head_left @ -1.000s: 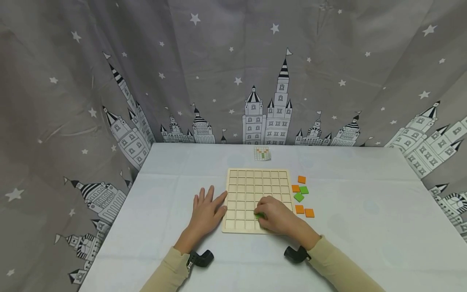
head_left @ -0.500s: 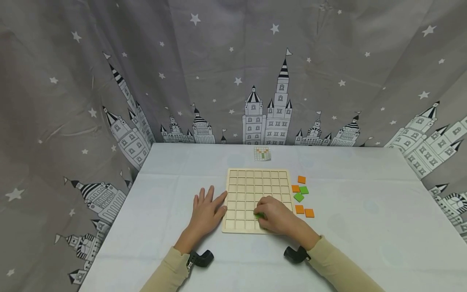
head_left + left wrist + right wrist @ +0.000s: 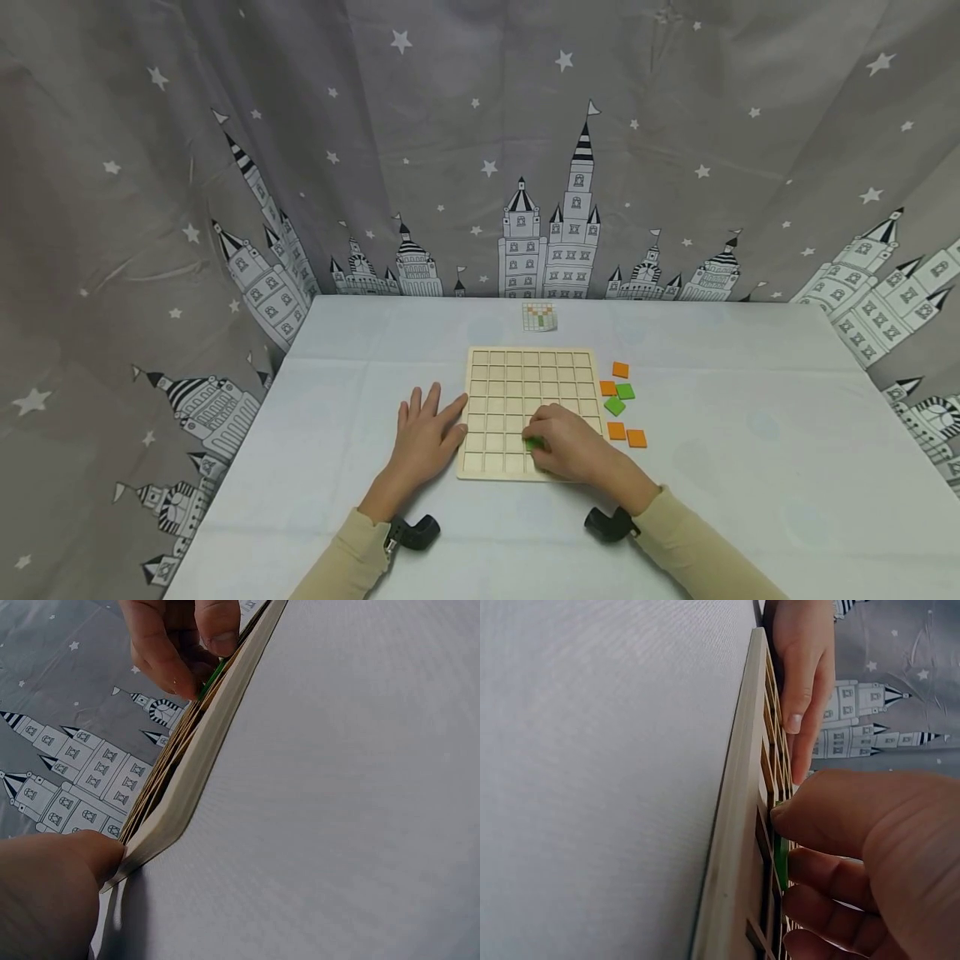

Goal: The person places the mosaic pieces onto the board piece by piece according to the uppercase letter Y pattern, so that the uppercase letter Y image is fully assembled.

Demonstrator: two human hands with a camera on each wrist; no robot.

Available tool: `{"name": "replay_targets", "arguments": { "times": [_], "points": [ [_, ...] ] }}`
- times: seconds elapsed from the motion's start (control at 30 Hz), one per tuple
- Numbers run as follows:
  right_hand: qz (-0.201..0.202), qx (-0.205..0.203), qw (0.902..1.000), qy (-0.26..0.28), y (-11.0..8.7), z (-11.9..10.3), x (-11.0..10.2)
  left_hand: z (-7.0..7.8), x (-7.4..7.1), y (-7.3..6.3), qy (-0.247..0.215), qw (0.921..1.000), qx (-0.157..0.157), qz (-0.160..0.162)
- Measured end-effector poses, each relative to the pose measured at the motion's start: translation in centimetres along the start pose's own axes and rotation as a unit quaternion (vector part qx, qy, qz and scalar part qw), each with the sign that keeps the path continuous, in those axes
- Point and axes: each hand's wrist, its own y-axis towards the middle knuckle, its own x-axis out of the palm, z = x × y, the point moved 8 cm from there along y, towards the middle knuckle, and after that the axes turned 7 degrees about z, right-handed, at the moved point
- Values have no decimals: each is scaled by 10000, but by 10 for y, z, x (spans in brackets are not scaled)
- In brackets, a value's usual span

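A light wooden grid board (image 3: 495,405) with square recesses lies on the white table. Over its lower middle, my right hand (image 3: 573,442) pinches a green square tile (image 3: 534,443) between thumb and fingers. The right wrist view has this green tile (image 3: 781,859) low in the grid, with thumb and fingertips right at its edges. My left hand (image 3: 424,437) lies flat with fingers spread, its thumb and index finger at the board's left edge. In the left wrist view the thumb (image 3: 94,855) touches the board's corner.
Right of the board lie several loose tiles, among them an orange tile (image 3: 620,369), a green tile (image 3: 615,406) and another orange tile (image 3: 636,438). A small paper pattern card (image 3: 539,317) lies behind the board. A grey curtain (image 3: 450,142) with castles hangs behind the table.
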Motion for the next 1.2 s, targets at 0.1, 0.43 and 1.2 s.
{"name": "replay_targets", "arguments": {
  "times": [0.1, 0.43, 1.2],
  "points": [
    [26, 34, 10000, 1, 0, 0, -3, 0, 0, 0, -1, 10000, 19, 28],
    [248, 246, 9994, -55, -3, 20, -21, 1, -1, 0, 9, 10000, 1, 40],
    [463, 1926, 9795, -373, -39, 103, -72, 2, -3, -1, -45, 10000, 16, 25]
  ]
}}
